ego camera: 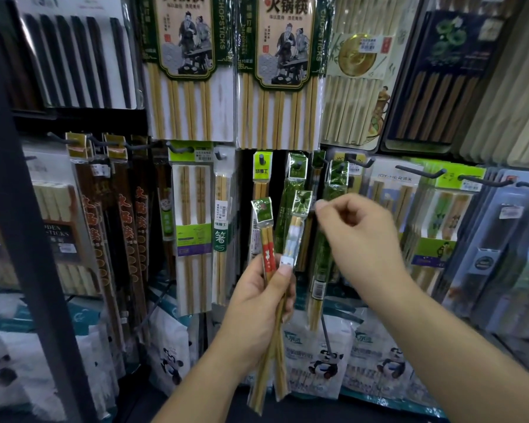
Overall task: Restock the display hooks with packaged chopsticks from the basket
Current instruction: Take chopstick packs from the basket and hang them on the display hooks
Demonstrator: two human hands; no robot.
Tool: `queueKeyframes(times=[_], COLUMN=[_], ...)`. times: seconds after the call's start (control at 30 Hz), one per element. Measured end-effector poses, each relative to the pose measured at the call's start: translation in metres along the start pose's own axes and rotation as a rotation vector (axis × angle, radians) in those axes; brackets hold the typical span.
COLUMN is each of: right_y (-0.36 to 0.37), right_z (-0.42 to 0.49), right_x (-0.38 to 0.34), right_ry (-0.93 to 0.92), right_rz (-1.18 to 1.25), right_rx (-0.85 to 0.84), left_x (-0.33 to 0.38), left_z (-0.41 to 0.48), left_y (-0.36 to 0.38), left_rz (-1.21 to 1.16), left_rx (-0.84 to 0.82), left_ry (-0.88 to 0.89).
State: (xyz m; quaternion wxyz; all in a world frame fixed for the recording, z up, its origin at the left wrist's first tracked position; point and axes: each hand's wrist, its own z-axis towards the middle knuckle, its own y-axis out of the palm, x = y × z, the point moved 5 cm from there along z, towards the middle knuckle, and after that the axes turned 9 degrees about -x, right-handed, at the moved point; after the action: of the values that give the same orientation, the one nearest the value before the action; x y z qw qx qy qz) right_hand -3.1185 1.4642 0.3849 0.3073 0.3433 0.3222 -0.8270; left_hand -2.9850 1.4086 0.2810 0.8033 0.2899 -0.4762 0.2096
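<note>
The left hand (257, 297) is gripping two chopstick packs (268, 245), near the middle. The right hand (358, 239) is hovering curled, just right of them; I cannot tell if it is pinching anything. Line a pack's hole up with a far hook (298, 166), then slide gently.

Dim, soft, edges warped and blurred
</note>
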Motion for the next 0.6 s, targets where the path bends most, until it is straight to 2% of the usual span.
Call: queueKeyframes(times=[0.07, 0.27, 0.47, 0.6], right_y=[0.01, 0.009, -0.017, -0.024], right_z=[-0.006, -0.004, 0.017, 0.028], right_x=[-0.001, -0.001, -0.01, -0.006], right_ry=[0.001, 0.029, 0.019, 0.036], right_rz=[-0.044, 0.033, 0.194, 0.183], right_rx=[-0.072, -0.067, 0.102, 0.163], left_x=[0.0, -0.003, -0.005, -0.009], left_z=[0.0, 0.001, 0.003, 0.005], left_y=[0.002, 0.002, -0.006, -0.007], left_rz=[-0.006, 0.037, -0.028, 0.03], left_rx=[-0.001, -0.002, 0.05, 0.072], left_ry=[0.011, 0.021, 0.016, -0.016])
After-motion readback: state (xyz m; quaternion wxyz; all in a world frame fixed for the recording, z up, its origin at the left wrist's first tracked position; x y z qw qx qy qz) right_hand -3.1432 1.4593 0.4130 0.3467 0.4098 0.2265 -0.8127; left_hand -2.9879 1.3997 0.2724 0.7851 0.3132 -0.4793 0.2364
